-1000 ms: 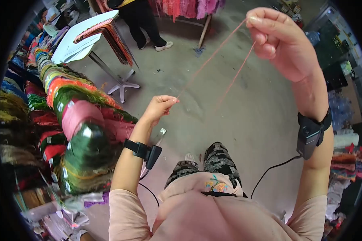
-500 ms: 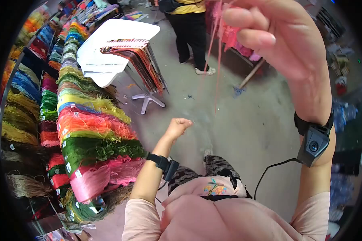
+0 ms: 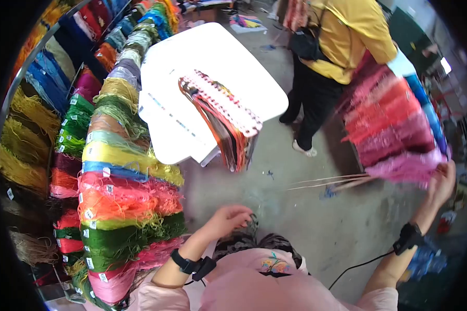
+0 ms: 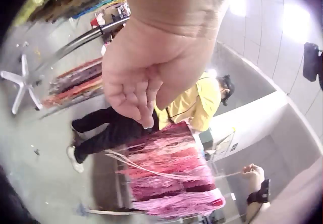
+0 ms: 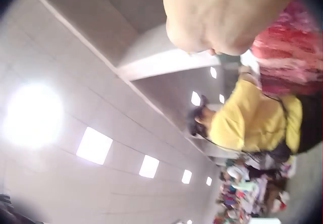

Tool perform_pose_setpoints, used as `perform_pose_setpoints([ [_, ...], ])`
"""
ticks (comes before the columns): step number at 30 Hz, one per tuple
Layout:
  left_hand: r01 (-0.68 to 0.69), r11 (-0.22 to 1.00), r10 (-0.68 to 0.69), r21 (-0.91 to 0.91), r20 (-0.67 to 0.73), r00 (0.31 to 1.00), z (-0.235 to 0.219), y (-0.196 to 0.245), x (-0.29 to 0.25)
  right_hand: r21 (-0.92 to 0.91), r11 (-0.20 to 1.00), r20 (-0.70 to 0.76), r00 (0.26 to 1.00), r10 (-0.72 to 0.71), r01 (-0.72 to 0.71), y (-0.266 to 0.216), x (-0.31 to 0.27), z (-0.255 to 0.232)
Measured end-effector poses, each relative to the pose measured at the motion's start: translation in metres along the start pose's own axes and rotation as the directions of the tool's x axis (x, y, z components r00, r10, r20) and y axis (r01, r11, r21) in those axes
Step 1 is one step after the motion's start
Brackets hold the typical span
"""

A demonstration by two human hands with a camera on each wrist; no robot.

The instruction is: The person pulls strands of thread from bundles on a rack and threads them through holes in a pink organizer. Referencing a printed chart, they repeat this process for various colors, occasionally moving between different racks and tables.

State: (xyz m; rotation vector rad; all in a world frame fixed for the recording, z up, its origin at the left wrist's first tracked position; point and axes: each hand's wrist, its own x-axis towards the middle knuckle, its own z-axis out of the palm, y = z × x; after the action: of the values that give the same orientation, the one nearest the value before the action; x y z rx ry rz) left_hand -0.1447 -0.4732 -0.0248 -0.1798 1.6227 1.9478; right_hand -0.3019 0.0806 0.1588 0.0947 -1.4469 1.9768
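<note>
the left hand (image 3: 232, 216) was curled near the lap, its grip apparently pinching one end of the pale pink thread (image 3: 327, 182), though the contact itself was too small to confirm; the right hand (image 3: 442, 182) was stretched far out beside the pink yarn hanks (image 3: 399, 129), and whether its grip was closed could not be told. the thread ran taut between the two hands above the floor (image 3: 296, 207), so the step in hand was judged to be drawing out a length. the next move likely called for steady tension.
</note>
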Motion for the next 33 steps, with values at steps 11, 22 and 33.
perform_pose_setpoints([
  [11,-0.478,0.878,0.399,-0.009,-0.538,0.743,-0.032,0.137,0.089,-0.287,0.922,0.847,0.381,0.371,-0.261,0.198,-0.115,0.441],
  [22,-0.192,0.966,0.001,-0.172,-0.743,0.669,-0.069,0.149,0.115,-0.374,0.927,0.927,-0.008,0.374,0.004,0.301,-0.167,0.467],
  [33,-0.149,0.981,0.172,0.120,-0.897,0.408,-0.058,0.164,0.127,-0.284,0.958,0.951,-0.133,0.278,-0.028,0.303,-0.151,0.471],
])
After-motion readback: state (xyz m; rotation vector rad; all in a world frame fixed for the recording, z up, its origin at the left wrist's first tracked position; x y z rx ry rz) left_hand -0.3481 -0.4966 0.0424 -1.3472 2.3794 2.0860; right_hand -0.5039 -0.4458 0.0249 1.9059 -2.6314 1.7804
